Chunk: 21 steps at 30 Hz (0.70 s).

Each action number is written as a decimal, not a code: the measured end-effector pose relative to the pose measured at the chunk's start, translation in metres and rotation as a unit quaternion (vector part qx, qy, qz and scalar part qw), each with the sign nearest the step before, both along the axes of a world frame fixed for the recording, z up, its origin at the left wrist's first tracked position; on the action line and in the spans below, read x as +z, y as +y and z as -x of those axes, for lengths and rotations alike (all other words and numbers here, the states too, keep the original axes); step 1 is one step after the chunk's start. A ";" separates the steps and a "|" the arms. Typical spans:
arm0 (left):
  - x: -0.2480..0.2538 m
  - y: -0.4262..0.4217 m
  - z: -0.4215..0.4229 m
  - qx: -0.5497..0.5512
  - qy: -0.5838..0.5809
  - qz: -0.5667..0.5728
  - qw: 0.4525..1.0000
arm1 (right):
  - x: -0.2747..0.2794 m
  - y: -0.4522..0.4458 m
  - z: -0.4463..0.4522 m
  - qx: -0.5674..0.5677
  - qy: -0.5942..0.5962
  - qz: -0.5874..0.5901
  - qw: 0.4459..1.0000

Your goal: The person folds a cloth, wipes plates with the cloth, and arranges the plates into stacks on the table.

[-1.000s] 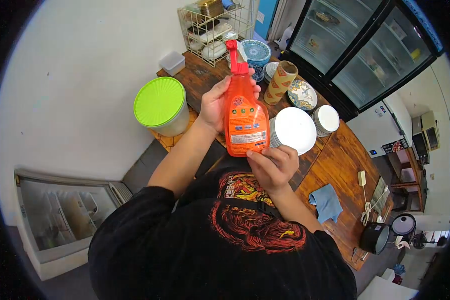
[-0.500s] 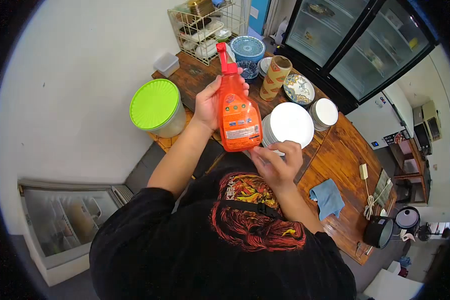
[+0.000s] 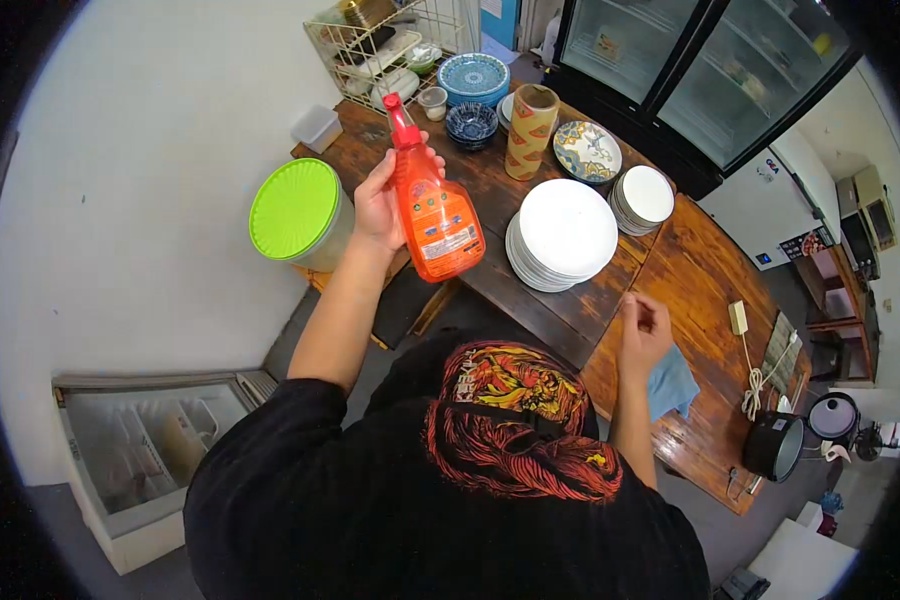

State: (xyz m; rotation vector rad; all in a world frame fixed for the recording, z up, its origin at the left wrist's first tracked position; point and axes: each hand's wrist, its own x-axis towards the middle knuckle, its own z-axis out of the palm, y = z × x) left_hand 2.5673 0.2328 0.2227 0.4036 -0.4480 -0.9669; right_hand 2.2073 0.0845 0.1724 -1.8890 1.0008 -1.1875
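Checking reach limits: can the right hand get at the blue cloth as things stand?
Likely yes. The right hand shows nothing in its grip, and no object is seen between it and the blue cloth. One view, though: height above the table is hard to judge.

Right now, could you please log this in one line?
left hand: holding red-orange spray bottle | right hand: nothing seen held, near blue cloth | large white plates: stacked
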 end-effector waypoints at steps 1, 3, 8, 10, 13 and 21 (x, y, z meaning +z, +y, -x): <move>-0.001 -0.001 0.003 0.000 0.007 0.003 1.000 | -0.007 -0.004 0.011 -0.033 0.003 -0.022 0.999; -0.003 -0.003 0.010 0.000 0.014 0.002 1.000 | -0.029 -0.013 0.038 -0.081 0.019 -0.043 0.996; 0.002 -0.012 0.032 0.007 0.016 0.019 1.000 | -0.136 -0.050 0.131 -0.136 0.154 -0.037 0.978; 0.004 -0.016 0.041 0.014 0.016 0.015 1.000 | -0.182 -0.059 0.172 -0.137 0.212 -0.046 0.967; 0.006 -0.019 0.049 0.021 0.012 0.010 1.000 | -0.239 -0.065 0.218 -0.136 0.267 -0.055 0.953; 0.015 -0.032 0.060 0.044 -0.008 -0.019 0.999 | -0.288 -0.058 0.260 -0.154 0.303 -0.164 0.926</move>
